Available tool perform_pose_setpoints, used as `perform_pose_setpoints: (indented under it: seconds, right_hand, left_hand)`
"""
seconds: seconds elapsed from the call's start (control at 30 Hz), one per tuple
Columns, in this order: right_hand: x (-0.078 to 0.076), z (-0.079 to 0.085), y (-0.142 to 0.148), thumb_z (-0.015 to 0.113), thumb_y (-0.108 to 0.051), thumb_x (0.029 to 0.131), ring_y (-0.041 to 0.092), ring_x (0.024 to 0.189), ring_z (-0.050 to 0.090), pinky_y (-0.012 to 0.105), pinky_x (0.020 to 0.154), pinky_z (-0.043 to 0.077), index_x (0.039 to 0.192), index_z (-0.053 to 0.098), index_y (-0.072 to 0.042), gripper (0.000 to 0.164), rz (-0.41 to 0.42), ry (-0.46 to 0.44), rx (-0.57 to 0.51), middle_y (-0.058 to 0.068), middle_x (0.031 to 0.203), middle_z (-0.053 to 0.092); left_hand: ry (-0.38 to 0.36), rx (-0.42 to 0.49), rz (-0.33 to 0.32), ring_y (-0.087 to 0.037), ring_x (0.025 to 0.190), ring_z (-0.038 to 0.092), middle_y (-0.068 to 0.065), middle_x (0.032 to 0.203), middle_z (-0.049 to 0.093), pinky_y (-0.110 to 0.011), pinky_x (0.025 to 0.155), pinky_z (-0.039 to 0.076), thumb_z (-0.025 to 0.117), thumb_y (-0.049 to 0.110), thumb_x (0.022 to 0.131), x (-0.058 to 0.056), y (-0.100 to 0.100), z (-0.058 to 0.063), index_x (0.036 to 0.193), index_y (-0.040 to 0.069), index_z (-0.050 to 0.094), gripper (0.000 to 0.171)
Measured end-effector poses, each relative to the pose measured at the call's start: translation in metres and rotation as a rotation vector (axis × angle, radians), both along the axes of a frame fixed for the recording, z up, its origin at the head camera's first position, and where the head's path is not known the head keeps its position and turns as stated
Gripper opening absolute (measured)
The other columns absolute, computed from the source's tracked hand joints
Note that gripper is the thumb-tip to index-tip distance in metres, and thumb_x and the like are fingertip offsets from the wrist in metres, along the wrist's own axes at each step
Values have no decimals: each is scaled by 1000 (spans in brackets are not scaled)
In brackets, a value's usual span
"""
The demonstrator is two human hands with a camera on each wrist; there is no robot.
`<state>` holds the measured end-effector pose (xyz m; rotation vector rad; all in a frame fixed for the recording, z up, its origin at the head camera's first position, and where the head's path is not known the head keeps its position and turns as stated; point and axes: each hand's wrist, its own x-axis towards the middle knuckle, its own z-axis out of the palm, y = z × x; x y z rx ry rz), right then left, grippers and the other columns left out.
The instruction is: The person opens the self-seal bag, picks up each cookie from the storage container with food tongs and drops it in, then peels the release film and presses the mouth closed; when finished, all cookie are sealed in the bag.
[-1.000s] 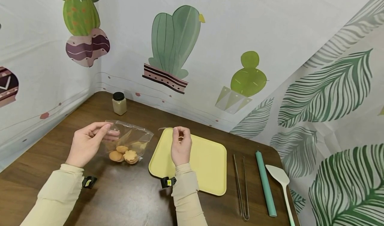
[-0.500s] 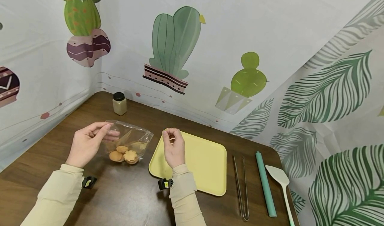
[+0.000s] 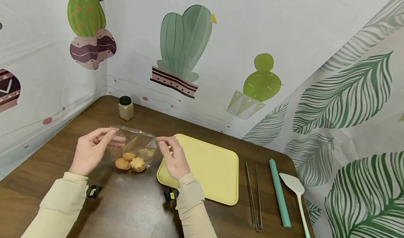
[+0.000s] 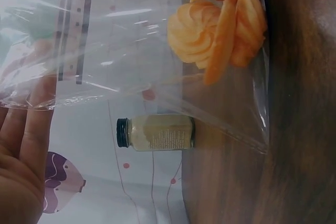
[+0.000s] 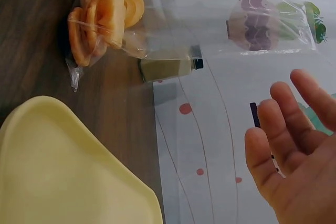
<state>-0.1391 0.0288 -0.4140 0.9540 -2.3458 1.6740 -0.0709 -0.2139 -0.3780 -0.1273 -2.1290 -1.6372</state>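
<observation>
A clear plastic bag (image 3: 136, 139) hangs over the table with several golden cookies (image 3: 137, 163) in its bottom; one is flower-shaped on top. My left hand (image 3: 91, 148) pinches its upper left corner between thumb and fingers. In the left wrist view, fingers (image 4: 38, 114) of that hand show partly behind the clear film. My right hand (image 3: 175, 157) reaches to the upper right corner, fingertips right at the rim. From the right wrist, its fingers (image 5: 286, 124) appear spread and slightly bent, beside the bag's edge, the thumb out of sight. Piped swirls mark a cookie (image 4: 194, 32).
A yellow tray (image 3: 208, 167) lies under and right of my right hand. Farther right are metal tongs (image 3: 252, 196), a green rod (image 3: 279, 194) and a white spatula (image 3: 293, 183). A black-capped jar (image 3: 126, 108) stands at the back left, near the cactus-print cloth wall.
My right hand has moved left from above the tray to the bag's upper right corner. The left hand and the bag of cookies have stayed nearly still.
</observation>
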Motion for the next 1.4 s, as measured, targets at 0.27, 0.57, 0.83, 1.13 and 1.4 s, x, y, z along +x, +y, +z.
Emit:
perform_pose_setpoints:
  seconds: [0.27,0.57,0.83,1.13,1.4]
  right_hand:
    - [0,-1,-8,63,-18,97,17,85,56,28,75,49,105,69,-9,13,20,40,-65,3,97,63]
    - [2,-1,-8,65,-19,95,11,82,59,26,74,49,102,70,-11,12,-12,-6,-29,1,99,69]
    - [4,1,-4,70,-24,91,11,82,59,30,74,50,107,72,-15,18,94,-56,-8,-4,98,69]
    - [5,0,-10,69,-31,92,5,76,58,26,68,50,95,73,-16,16,19,-64,-4,-6,86,68]
    - [1,-1,-16,72,-35,88,6,68,57,28,63,49,87,72,-16,19,-107,-87,-42,-7,74,65]
  left_hand:
    - [-8,50,-29,-22,80,72,-19,96,72,-30,70,56,52,9,101,-8,-12,-23,119,-6,62,25]
    - [-34,101,-87,-21,85,71,-13,101,73,-28,74,54,58,8,98,-9,-21,-33,121,-7,60,27]
    - [-115,-5,74,-5,83,69,1,91,75,-18,68,51,61,21,98,-8,-24,-37,105,0,69,24]
    - [-100,53,-44,-17,91,70,-10,102,73,-23,79,53,54,20,101,-7,-26,-38,116,-3,64,29]
    - [-119,24,-93,-13,99,68,-10,107,72,-21,79,51,61,12,97,-4,-32,-43,119,-3,64,27]
